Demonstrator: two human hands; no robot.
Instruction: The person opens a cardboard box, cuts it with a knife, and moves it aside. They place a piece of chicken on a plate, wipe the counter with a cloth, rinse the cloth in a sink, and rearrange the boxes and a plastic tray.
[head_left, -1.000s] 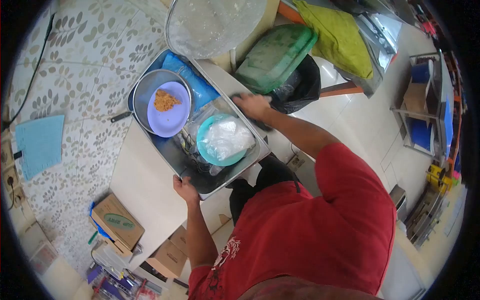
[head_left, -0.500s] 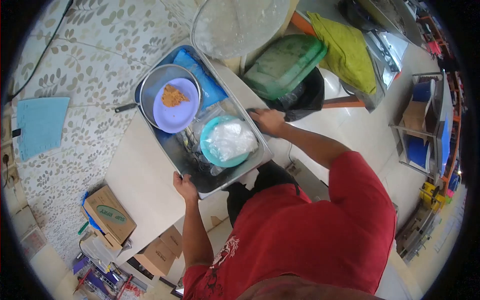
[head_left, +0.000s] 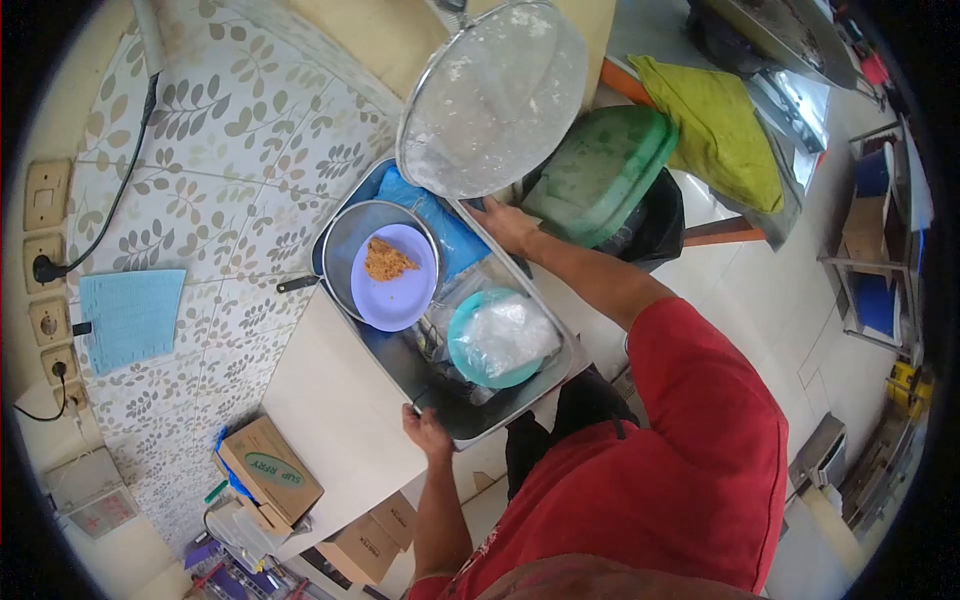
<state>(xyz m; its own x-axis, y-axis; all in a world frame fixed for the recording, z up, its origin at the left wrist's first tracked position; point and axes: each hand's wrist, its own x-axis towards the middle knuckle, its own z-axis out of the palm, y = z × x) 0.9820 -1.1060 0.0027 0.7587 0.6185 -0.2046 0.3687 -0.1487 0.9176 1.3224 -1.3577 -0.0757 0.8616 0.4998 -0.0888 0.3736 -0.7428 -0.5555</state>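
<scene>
A deep rectangular metal tray (head_left: 400,370) stands at a slant on the pale counter. My left hand (head_left: 428,433) is closed over its near left corner. Farther up, my right hand (head_left: 507,226) grips the opposite long side, just below a large round sieve (head_left: 495,100); its fingertips are partly hidden. Inside the tray sit a metal pan (head_left: 340,250) with a dark handle, a lilac plate (head_left: 395,305) bearing an orange-brown crumbly heap (head_left: 387,261), a blue packet (head_left: 440,220), and a turquoise bowl (head_left: 465,350) holding a clear plastic bag (head_left: 508,335).
Beyond my right arm are a green lid (head_left: 605,175), a black plastic bag (head_left: 660,215) and a yellow-green cloth (head_left: 715,130). Cardboard boxes (head_left: 268,470) stand at the counter's left end. A patterned tile wall (head_left: 240,200) with sockets borders the far side.
My right hand has moved along the tray's side toward the sieve. The left hand keeps its place at the corner. The whole view has shifted, and the tray appears lower and farther right.
</scene>
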